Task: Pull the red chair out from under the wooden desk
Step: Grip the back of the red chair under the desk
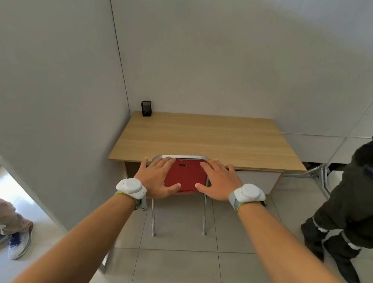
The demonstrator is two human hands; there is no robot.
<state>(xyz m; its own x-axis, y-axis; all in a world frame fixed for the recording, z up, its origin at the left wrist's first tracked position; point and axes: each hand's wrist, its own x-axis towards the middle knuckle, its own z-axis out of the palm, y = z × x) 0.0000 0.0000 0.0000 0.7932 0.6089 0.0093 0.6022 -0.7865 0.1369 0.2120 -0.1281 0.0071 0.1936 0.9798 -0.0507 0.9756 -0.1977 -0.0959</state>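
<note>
The red chair (186, 177) stands tucked against the front edge of the wooden desk (208, 138), its seat hidden under the top. Only its red backrest, chrome top rail and two rear legs show. My left hand (158, 178) lies flat on the left side of the backrest, fingers spread and reaching the chrome rail. My right hand (219, 180) lies the same way on the right side. Neither hand has its fingers curled around the rail; both thumbs rest on the red back. Each wrist wears a white band device.
A black mesh pen cup (146, 108) sits at the desk's far left corner, by the wall. One person stands at the right (358, 210) near a metal frame, another at the lower left (2, 227). Tiled floor (175, 270) lies behind the chair.
</note>
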